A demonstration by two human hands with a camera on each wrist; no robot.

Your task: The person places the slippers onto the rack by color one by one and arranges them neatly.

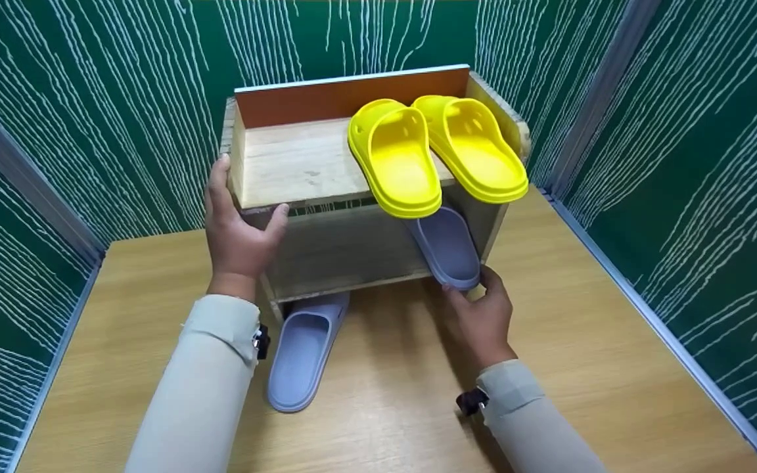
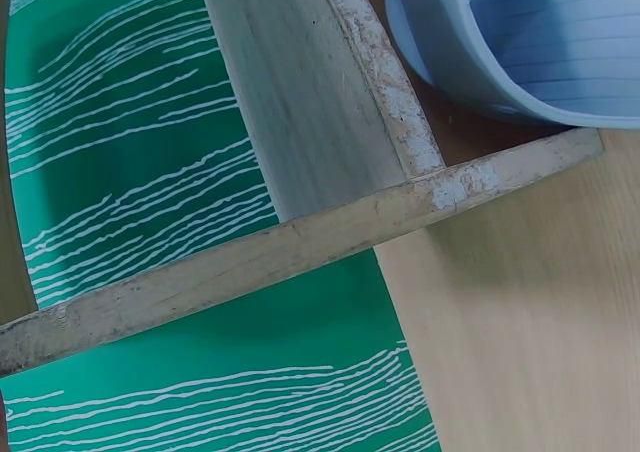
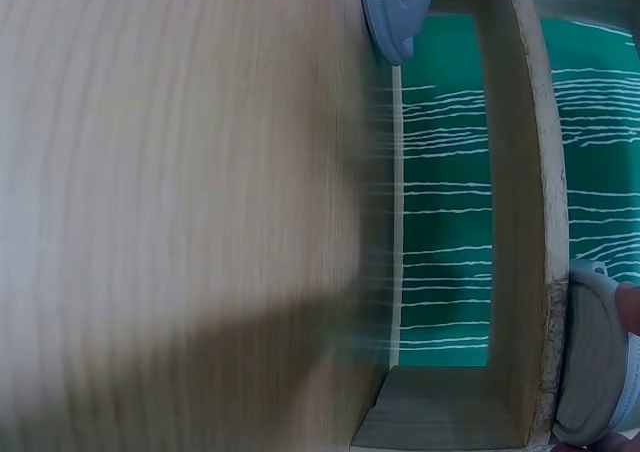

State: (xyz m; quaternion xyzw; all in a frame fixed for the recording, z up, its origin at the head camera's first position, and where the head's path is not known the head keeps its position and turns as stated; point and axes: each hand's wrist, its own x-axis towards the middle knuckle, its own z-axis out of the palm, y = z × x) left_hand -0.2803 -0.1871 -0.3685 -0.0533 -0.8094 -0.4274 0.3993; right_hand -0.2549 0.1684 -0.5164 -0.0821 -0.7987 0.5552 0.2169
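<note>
A small wooden shoe rack (image 1: pixel 293 161) stands on the table. My left hand (image 1: pixel 239 246) grips its upper left corner, thumb on the front edge of the top shelf and fingers along the side panel. At the right end of the middle shelf, my right hand (image 1: pixel 489 322) pinches the heel of a grey-blue clog (image 1: pixel 449 246), whose sole (image 3: pixel 592 367) appears in the right wrist view. Its toe is hidden beneath the top shelf. The matching clog (image 1: pixel 298 358) lies at the lower left, toe under the rack; the left wrist view shows it (image 2: pixel 465 62) close up.
Two yellow clogs (image 1: pixel 405 167) sit side by side on the right of the top shelf, heels jutting past its front edge. Green walls (image 1: pixel 694 171) with white drip lines enclose the wooden table (image 1: pixel 385 394) at the back and both sides.
</note>
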